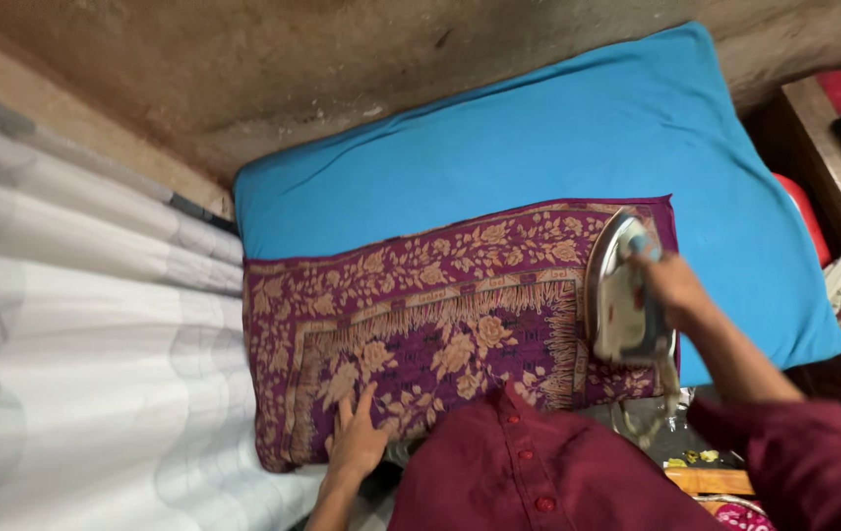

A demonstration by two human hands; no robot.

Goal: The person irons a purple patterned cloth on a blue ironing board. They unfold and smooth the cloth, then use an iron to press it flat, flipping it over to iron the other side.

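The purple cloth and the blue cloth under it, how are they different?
The purple cloth has a golden flower pattern and fringe design; the blue cloth is plain. The purple cloth is smaller and lies on top; the blue cloth spreads wider beneath it. The left hand presses the purple cloth and the right hand holds an iron on it; neither touches the blue cloth. Both lie flat.

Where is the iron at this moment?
In the head view the iron is on the right, gripped in the right hand and tipped up over the right end of the purple patterned cloth, which lies on the blue cushion.
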